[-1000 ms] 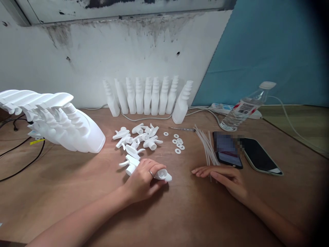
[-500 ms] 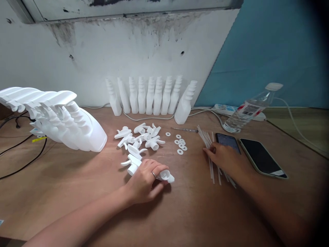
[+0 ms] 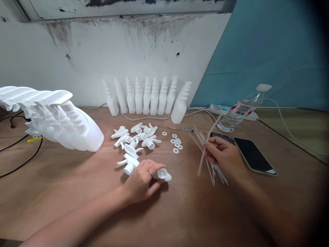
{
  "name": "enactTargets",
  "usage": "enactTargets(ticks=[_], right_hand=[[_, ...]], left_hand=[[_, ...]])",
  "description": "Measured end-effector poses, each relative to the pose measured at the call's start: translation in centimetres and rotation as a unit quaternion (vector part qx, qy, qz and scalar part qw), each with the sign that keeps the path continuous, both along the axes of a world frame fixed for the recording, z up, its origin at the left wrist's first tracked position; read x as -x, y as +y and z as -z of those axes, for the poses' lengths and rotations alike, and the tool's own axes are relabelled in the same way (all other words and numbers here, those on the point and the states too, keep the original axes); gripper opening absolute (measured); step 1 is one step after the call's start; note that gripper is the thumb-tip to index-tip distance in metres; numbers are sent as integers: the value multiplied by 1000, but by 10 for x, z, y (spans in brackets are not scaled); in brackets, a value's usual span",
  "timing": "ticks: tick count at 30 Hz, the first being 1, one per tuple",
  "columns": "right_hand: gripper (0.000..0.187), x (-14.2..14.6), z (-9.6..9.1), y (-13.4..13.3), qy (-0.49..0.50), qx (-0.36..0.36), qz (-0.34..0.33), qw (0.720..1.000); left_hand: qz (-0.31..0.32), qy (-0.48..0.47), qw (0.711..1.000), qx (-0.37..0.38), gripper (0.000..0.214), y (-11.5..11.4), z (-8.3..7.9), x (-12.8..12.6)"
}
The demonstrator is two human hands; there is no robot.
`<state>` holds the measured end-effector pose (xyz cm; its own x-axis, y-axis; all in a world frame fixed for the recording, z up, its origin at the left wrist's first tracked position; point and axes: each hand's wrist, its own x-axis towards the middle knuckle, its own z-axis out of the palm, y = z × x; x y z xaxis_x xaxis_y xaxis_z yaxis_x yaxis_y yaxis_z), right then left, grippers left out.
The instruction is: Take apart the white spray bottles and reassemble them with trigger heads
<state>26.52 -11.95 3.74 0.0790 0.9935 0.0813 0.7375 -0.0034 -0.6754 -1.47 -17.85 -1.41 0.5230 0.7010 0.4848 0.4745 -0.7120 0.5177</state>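
Observation:
My left hand (image 3: pixel 142 180) rests on the wooden table (image 3: pixel 180 219), fingers closed round a white spray-trigger head (image 3: pixel 162 174) whose collar sticks out to the right. My right hand (image 3: pixel 223 156) pinches one thin white dip tube (image 3: pixel 207 147), lifted at a slant above the pile of tubes (image 3: pixel 213 169) lying on the table. More loose trigger heads (image 3: pixel 136 137) lie in a heap just beyond my left hand. A few small white washers (image 3: pixel 176 142) sit between the heap and the tubes.
A row of white bottles (image 3: pixel 147 96) stands against the back wall. Finished spray bottles (image 3: pixel 51 116) lie stacked at the left. Two phones (image 3: pixel 253 154), a water bottle (image 3: pixel 241 109), a small screwdriver (image 3: pixel 180 129) and cables (image 3: pixel 20 151) also sit on the table.
My right hand moved from the table's front to the tube pile and picked up one tube, now raised. My left hand has stayed put on the trigger head.

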Motion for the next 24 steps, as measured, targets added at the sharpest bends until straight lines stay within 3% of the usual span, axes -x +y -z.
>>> enactTargets(ticks=[2, 4, 6, 8, 16, 24], right_hand=[[22, 19, -6, -15, 193, -33, -83, 977], [17, 37, -9, -29, 316, -82, -177, 928], [8, 51, -8, -40, 350, -120, -266, 890], [8, 57, -5, -46, 342, -140, -323, 871], [12, 52, 1, -48, 270, -165, -336, 887], [17, 56, -2, -49, 264, -209, -367, 867]], left_hand=[[6, -3, 1000, 7, 43, -1, 1, -1], [10, -4, 1000, 15, 43, -2, 2, -2], [9, -4, 1000, 21, 41, -3, 2, -2], [7, -4, 1000, 27, 38, -3, 1, -2], [5, -15, 1000, 19, 37, -2, 1, -3], [1, -15, 999, 33, 33, -2, -1, -3]])
